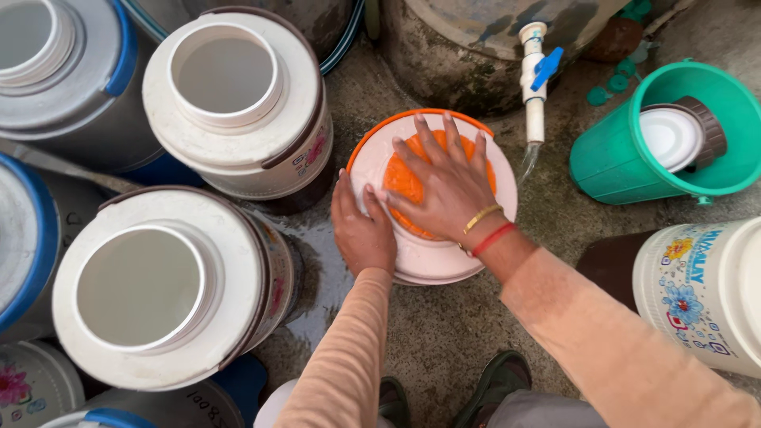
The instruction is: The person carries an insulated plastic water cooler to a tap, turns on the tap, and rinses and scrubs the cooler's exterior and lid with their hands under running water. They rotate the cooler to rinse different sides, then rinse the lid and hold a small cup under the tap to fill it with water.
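A white water container with an orange rim [495, 162] stands on the wet concrete under a tap. My right hand [444, 182] lies flat with spread fingers on its round orange lid [400, 184]. My left hand [363, 230] grips the container's left shoulder, steadying it. Gold and red bangles sit on my right wrist. Both arms wear peach sleeves.
A white tap with a blue handle [535, 79] drips water beside the container. Open white containers [226, 103] [151, 289] stand left. A green bucket [626, 154] holding a brown-rimmed lid stands right, a flowered white container [697, 293] below it. My shoes [491, 388] are at the bottom.
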